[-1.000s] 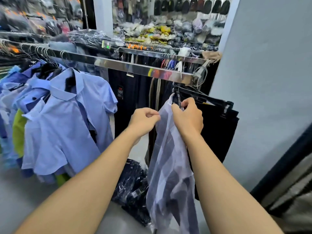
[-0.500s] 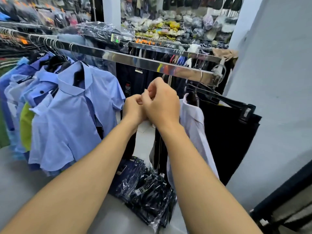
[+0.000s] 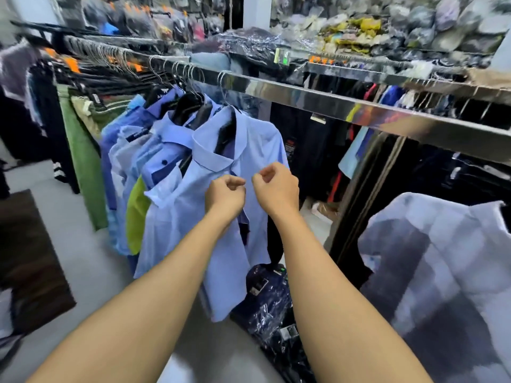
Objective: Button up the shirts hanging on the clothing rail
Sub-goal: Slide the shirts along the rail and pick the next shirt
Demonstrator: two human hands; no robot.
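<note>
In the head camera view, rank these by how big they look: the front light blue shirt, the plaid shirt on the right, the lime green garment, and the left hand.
1. plaid shirt, nearer the camera, so unsure
2. front light blue shirt
3. lime green garment
4. left hand

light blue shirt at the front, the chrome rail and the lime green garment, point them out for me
light blue shirt (image 3: 171, 230), head view, on its front panel left of the hands
chrome rail (image 3: 318, 99), head view, on the bar's bare shiny face
lime green garment (image 3: 137, 214), head view, on the strip showing between the blue shirts
</note>
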